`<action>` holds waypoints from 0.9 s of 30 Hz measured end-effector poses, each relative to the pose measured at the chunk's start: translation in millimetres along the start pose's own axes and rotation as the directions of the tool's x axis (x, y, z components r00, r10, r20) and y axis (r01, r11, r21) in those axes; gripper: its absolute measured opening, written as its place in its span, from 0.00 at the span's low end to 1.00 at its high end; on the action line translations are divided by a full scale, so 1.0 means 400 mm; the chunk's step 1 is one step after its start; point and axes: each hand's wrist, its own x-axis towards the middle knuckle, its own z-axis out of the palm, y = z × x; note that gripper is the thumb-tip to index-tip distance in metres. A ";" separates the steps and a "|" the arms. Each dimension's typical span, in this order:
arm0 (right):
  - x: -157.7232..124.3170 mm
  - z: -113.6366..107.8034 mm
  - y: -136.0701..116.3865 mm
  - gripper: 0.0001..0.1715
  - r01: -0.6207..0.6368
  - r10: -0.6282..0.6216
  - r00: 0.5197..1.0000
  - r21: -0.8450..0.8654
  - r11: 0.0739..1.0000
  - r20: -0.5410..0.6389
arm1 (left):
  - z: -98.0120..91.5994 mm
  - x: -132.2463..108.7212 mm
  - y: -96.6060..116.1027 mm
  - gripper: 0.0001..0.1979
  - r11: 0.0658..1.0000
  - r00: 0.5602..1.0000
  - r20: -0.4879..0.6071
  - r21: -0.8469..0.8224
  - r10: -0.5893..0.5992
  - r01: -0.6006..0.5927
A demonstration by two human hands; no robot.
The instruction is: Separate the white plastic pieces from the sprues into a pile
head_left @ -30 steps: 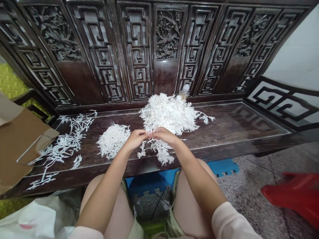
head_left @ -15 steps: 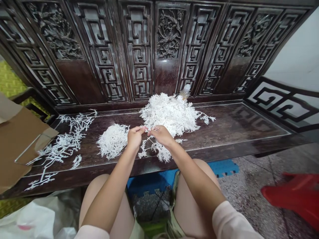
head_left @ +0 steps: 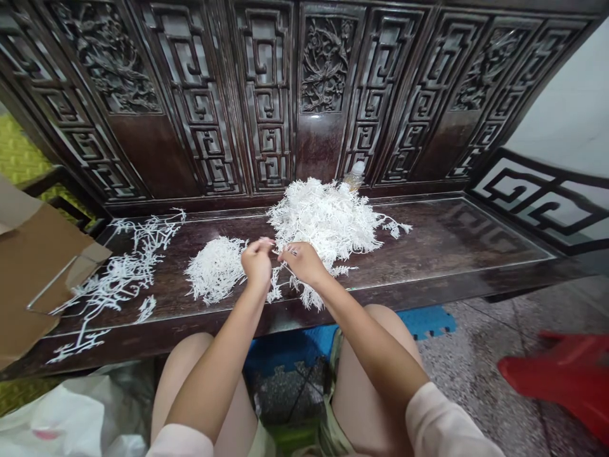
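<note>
My left hand (head_left: 257,259) is closed in a pinch above the bench, beside a small heap of white pieces (head_left: 216,270); what its fingertips hold is too small to make out. Close by on the right, my right hand (head_left: 303,261) is closed around a white branching sprig (head_left: 275,289), whose thin stem and fringed tips hang below the fingers. Behind my right hand rises a large pile of white plastic-looking sprigs (head_left: 328,216). Part of that pile is hidden by the hand.
More bare white branched stems (head_left: 126,273) lie on the left of the dark wooden bench (head_left: 428,254), near a cardboard box (head_left: 42,266). A capped bottle (head_left: 354,176) stands behind the pile. A red plastic object (head_left: 561,374) is on the floor at right.
My left hand has shifted slightly left and turned, so its fingertips are a little farther from my right hand. The right hand has moved slightly down. The heaps look the same.
</note>
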 end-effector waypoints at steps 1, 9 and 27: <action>-0.008 -0.012 -0.002 0.13 -0.011 0.010 1.000 0.021 1.000 0.022 | -0.022 0.032 -0.003 0.15 0.996 0.991 -0.111 0.051 -0.069 0.075; 0.005 -0.092 0.030 0.13 -0.158 0.147 0.972 0.044 0.987 0.183 | -0.161 0.200 -0.072 0.13 0.927 0.988 -0.006 0.346 -0.153 0.146; 0.027 -0.082 0.075 0.07 -0.118 0.110 0.955 0.011 0.993 0.277 | -0.169 0.198 -0.152 0.13 0.605 0.982 0.126 0.796 -0.139 -0.016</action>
